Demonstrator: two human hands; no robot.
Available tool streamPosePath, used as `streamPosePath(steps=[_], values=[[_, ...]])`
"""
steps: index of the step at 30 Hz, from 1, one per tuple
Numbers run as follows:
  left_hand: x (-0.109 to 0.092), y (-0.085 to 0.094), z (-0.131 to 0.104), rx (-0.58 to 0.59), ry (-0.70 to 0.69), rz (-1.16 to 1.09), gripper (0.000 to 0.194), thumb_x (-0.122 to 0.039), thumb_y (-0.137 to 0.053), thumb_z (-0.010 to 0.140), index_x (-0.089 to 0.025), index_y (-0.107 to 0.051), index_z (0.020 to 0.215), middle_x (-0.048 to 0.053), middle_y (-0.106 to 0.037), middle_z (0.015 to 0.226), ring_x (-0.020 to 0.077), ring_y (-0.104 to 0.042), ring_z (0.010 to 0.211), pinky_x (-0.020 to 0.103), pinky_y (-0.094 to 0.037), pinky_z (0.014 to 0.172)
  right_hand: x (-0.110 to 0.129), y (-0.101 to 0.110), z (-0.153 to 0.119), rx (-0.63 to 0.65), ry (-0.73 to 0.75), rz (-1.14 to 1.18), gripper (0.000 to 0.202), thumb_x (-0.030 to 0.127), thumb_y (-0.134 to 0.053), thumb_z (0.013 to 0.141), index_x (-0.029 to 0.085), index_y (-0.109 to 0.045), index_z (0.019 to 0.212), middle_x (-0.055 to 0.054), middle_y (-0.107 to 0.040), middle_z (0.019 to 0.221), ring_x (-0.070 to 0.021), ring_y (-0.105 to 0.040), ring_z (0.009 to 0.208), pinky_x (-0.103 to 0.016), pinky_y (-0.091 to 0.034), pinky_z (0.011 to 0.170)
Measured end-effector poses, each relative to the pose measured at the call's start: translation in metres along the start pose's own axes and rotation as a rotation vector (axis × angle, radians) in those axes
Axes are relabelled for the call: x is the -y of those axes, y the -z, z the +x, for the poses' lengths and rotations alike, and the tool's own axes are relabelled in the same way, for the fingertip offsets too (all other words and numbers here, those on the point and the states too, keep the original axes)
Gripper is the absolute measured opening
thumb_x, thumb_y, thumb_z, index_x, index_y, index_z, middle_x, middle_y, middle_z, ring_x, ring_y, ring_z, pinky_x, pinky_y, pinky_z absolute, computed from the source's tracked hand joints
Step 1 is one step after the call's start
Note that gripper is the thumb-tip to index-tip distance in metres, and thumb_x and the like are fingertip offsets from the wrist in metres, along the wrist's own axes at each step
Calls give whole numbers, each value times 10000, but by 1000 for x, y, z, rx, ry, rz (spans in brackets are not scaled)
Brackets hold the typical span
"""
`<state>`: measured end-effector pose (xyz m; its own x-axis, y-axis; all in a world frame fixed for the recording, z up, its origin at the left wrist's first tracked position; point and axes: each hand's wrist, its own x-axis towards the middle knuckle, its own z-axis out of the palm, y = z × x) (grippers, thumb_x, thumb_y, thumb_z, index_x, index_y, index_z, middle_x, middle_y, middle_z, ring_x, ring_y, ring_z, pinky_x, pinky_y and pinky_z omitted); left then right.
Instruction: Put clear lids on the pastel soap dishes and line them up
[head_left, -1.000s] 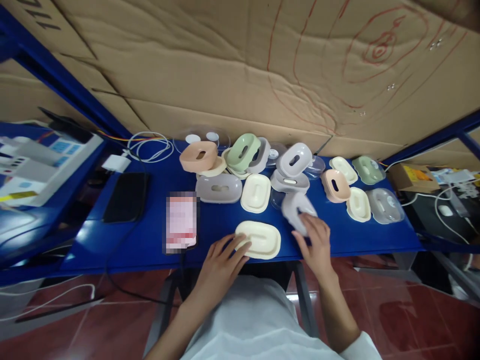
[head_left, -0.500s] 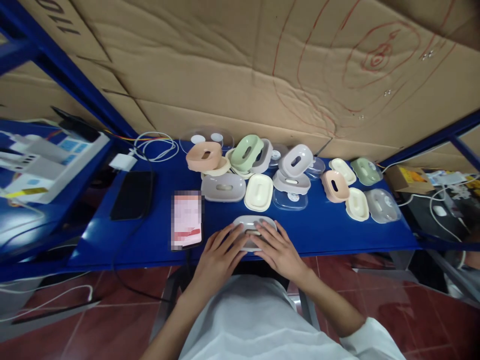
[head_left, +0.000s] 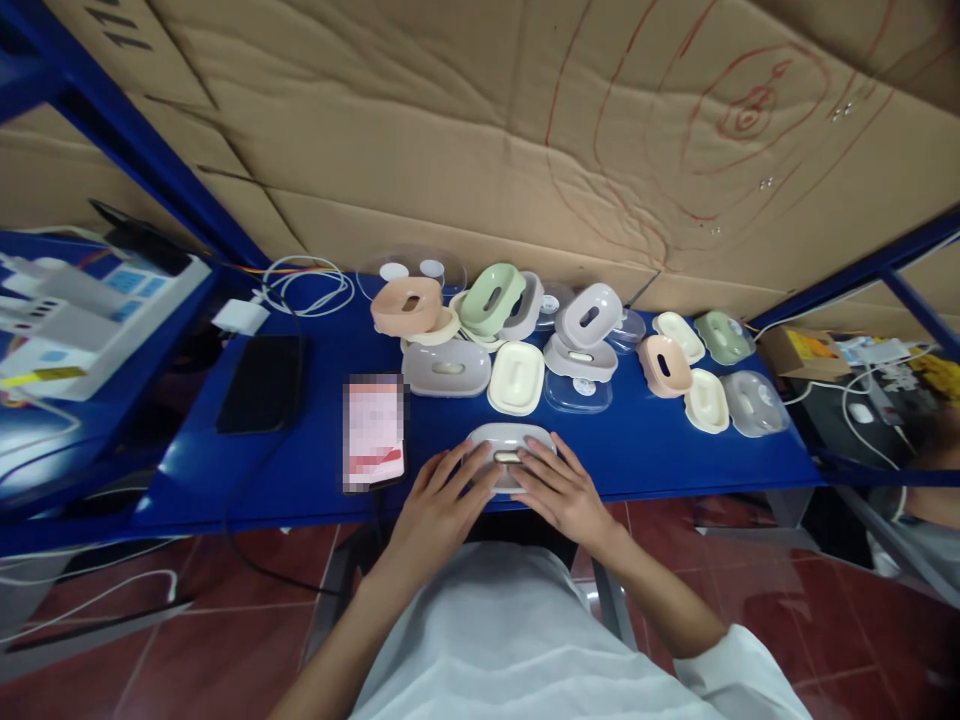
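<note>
A grey oval dish (head_left: 511,437) with a slot in its middle lies at the front edge of the blue table. My left hand (head_left: 448,497) rests on its left side and my right hand (head_left: 561,490) on its right side, fingers spread over the rim and near the slot. Behind it are a cream lid-like piece (head_left: 517,378) and a larger grey dish (head_left: 445,369). Peach (head_left: 407,305), green (head_left: 493,300) and grey (head_left: 591,315) slotted dishes lie stacked or leaning further back.
A lit phone (head_left: 373,432) lies left of my hands, with a dark phone (head_left: 262,384) and a white charger (head_left: 241,316) beyond. Another peach dish (head_left: 665,366) and a clear cover (head_left: 756,404) are on the right. Part of a person shows at the right edge.
The camera view has shifted slightly. The fingers of my hands have moved a little apart over the grey dish, so its slot shows more.
</note>
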<state>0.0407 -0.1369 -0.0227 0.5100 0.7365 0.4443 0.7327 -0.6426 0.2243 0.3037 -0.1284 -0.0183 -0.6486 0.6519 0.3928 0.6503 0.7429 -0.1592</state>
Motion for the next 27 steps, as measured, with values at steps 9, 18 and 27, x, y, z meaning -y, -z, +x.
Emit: streamPosePath(steps=[9, 18, 27], values=[[0, -1, -1, 13, 30, -29, 338, -312, -632, 1067, -243, -721, 1385, 99, -666, 1543, 333, -605, 1434, 480, -539, 1105, -46, 11, -7, 95, -160, 60, 565, 396, -499, 1141, 286, -409, 1688, -92, -407, 1748, -278, -307, 1664, -614, -311, 1353], [-6, -1, 4, -64, 64, -279, 381, -174, -672, 1029, -227, -669, 1406, 127, -680, 1478, 301, -598, 1437, 467, -568, 1162, -99, 33, -55, -189, -535, -62, 457, 439, -662, 1065, 309, -666, 1503, -122, -635, 1444, -367, -557, 1451, -621, -477, 1229], [-9, -16, 10, -38, 175, -323, 710, -339, -684, 1045, -322, -366, 1680, 197, -417, 1698, 340, -596, 1457, 484, -626, 1091, -6, 16, -15, -27, -230, 146, 568, 335, -661, 1068, 342, -527, 1620, -106, -517, 1653, -351, -409, 1599, -609, -473, 1249]])
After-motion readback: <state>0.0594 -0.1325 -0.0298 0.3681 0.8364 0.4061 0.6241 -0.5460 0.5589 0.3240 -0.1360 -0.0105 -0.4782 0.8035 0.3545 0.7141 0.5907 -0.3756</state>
